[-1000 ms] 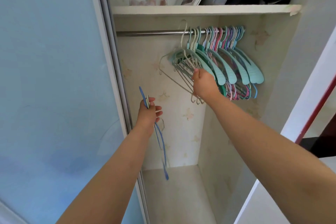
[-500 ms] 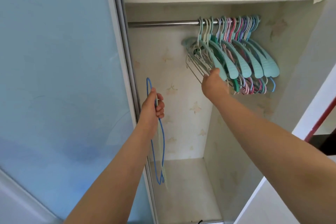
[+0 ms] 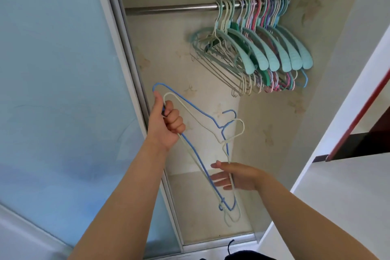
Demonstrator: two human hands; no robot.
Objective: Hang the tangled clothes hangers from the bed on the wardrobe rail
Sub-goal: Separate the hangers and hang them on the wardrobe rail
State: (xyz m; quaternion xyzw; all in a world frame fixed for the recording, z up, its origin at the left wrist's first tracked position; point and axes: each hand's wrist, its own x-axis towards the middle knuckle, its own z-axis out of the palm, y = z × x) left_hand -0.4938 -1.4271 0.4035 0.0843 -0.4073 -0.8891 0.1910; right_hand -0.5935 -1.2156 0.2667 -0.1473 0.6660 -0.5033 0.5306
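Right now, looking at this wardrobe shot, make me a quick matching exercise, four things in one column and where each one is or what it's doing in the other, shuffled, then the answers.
Column one:
1. left hand
2. right hand
3. teal plastic hangers
4. wardrobe rail

Column two:
A. hanging bunched at the rail's right end
B. bare metal along its left stretch
C. gripping the blue wire hanger and white wire hanger at one end
D. fingers open, reaching at the wire hangers' lower part

Pairs: 1-C, 2-D, 3-A, 4-B

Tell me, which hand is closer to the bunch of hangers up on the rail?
Left. The left hand grips the blue hanger and cream hanger below and left of the hung bunch on the rail. The right hand is lower still, fingers at the cream hanger.
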